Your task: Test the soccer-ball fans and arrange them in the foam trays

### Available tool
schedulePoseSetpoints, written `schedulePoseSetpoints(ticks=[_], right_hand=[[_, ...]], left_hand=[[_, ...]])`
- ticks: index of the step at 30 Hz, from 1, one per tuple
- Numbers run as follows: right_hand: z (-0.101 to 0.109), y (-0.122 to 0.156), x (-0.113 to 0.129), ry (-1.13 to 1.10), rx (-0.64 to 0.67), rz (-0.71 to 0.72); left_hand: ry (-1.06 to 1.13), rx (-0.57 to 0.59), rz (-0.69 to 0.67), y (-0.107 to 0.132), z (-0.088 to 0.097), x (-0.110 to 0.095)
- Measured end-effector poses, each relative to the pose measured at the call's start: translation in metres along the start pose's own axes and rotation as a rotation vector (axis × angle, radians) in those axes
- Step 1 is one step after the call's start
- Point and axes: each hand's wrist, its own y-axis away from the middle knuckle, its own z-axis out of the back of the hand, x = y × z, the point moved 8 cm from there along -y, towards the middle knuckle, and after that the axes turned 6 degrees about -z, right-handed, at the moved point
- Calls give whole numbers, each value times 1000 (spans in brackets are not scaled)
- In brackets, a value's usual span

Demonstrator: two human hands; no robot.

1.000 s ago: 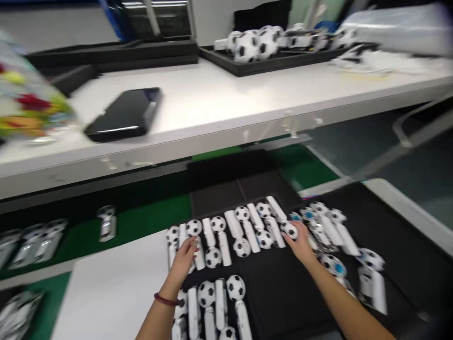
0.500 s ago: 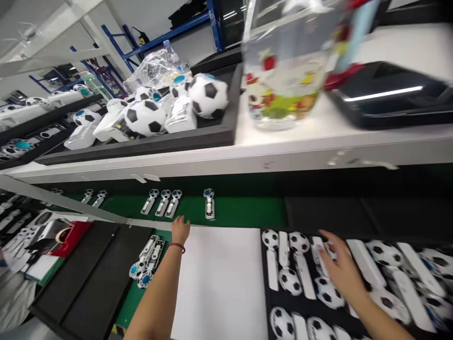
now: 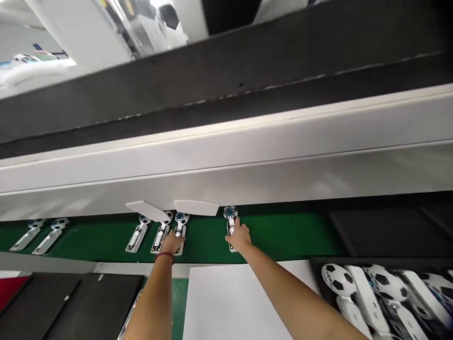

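My right hand [image 3: 239,235] reaches onto the green conveyor belt, its thumb and fingers closed about the handle of a white soccer-ball-headed unit [image 3: 230,213]. This unit has an uncovered inside and a blue disc in its round head. My left hand [image 3: 172,242], with a dark red band at the wrist, is closed at the lower end of a similar unit [image 3: 181,218]. The fingers partly cover its handle. Just left of that hand lie another open unit [image 3: 159,238] and one more [image 3: 136,237], both on the belt.
Two more units [image 3: 51,237] lie farther left on the belt. A white sheet [image 3: 219,302] is below my arms. At right, a black tray [image 3: 316,267] holds several soccer-ball units. Black panels [image 3: 85,302] are at lower left. A white shelf beam [image 3: 226,160] crosses low above the belt.
My right hand has moved from the black tray at right to a lone unit on the belt. My left hand has reached forward onto a unit. The view has tilted and come closer.
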Motion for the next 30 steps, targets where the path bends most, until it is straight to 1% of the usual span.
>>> schedulePoseSetpoints(ticks=[2,4,6,9,12,15,17,19,21,22,24,25,27,28,30], right_hand=[[6,5,-4,-65,69,-5],[20,26,-6,-177,168,40],[39,63,-5,-331,278,110],[75,136,-1,-568,433,184],[118,210,2,-751,536,227],[173,273,0,-1002,603,309],[212,308,-8,-1126,575,377],[246,335,-27,-1170,463,397],[273,357,-54,-1201,313,345],[283,366,-69,-1219,245,289],[296,384,-102,-1245,185,138],[299,394,-117,-1252,199,61],[302,413,-145,-1266,288,-68],[304,422,-159,-1273,335,-106],[308,438,-183,-1299,385,-129]], left_hand=[[259,81,37,16,-21,-9],[549,115,38,46,-37,-30],[825,113,9,88,-45,-59],[1169,127,-38,163,-45,-114],[1421,259,-29,238,-40,-179],[1604,406,7,302,-35,-245],[1660,466,16,341,-33,-283],[1664,492,40,377,-36,-310],[1633,498,113,413,-43,-326],[1619,512,181,431,-49,-330],[1588,570,333,467,-63,-331],[1575,612,396,485,-70,-330],[1560,688,475,519,-83,-325],[1562,718,496,535,-90,-321],[1584,747,528,562,-102,-315]])
